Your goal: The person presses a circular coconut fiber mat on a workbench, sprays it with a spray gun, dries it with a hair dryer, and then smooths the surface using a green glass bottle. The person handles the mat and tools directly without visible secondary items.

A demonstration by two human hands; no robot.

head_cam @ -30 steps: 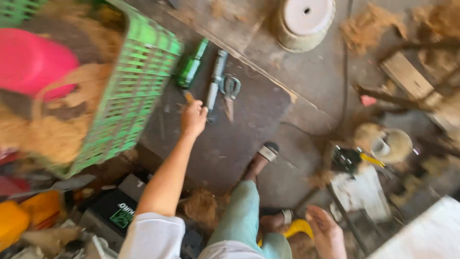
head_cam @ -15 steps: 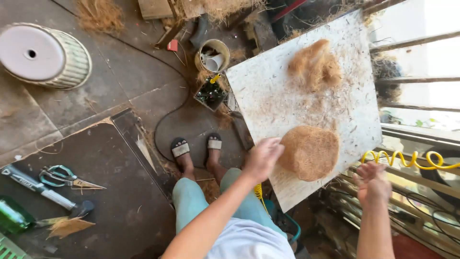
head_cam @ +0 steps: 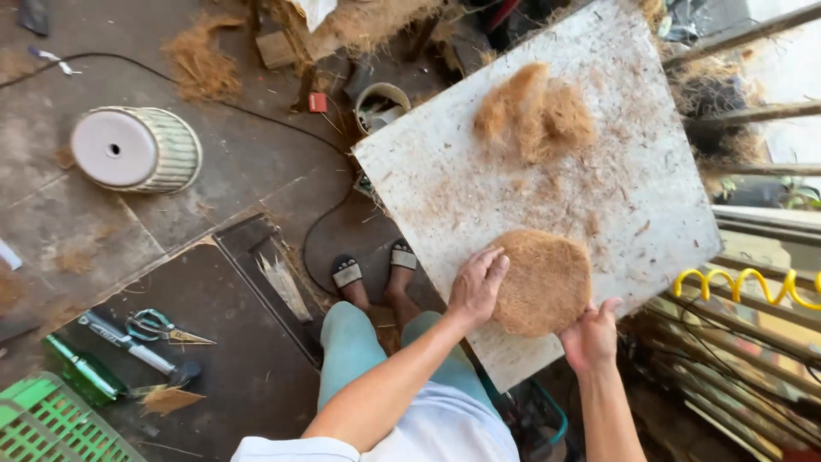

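- On the pale square worktop (head_cam: 599, 197), near its lower edge, lies a round pad of brown coir fibre (head_cam: 545, 281).
- Left hand (head_cam: 479, 287) lies flat and open on the pad's left rim, pinning it down.
- Right hand (head_cam: 590, 338) cups the lower right rim, fingers loosely curled, steadying the edge.
- Loose fibre tuft (head_cam: 534, 111) sits apart, higher up.

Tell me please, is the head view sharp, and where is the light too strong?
Head view: mostly sharp; the left hand and the round fibre mat on the white board are clear. The upper right corner is overexposed by daylight. Edges bend slightly, as with a wide lens. The floor on the left lies in soft shade.
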